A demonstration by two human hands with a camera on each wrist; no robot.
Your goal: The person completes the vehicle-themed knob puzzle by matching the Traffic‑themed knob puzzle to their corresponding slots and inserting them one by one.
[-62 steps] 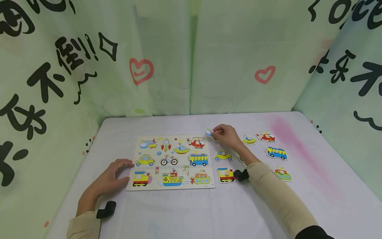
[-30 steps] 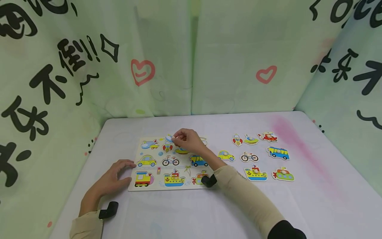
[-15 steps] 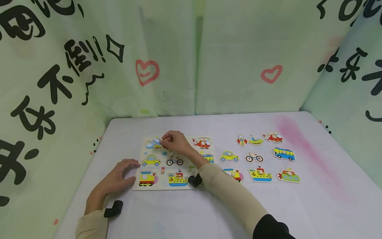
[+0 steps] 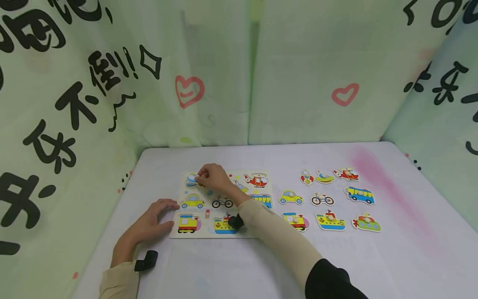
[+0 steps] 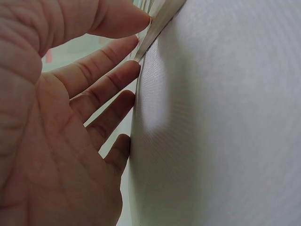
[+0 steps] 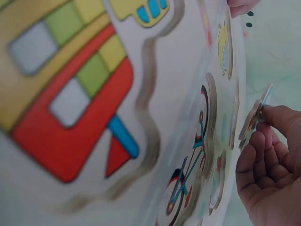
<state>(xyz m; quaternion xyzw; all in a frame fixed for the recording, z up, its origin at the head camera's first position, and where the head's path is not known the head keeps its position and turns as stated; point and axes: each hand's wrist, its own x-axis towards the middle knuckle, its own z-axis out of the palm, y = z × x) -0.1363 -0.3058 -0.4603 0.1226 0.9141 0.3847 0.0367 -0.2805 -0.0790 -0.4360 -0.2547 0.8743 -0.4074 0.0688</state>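
Right hand (image 4: 214, 178): pinching thin, flat blue puzzle piece (image 4: 191, 180), tilted over far-left corner of cream rectangular picture board (image 4: 207, 227) | Left hand (image 4: 151, 222): fingers spread at board's edge | Technique: piece best levelled, outline-matched before pressing.

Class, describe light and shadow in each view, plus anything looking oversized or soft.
Head: even light, a faint shadow on the tablecloth by the right sleeve; left wrist: a broad shadow down the tablecloth beside the left hand; right wrist: the boat picture looms oversized and slightly soft, the held puzzle piece showing nearly edge-on.
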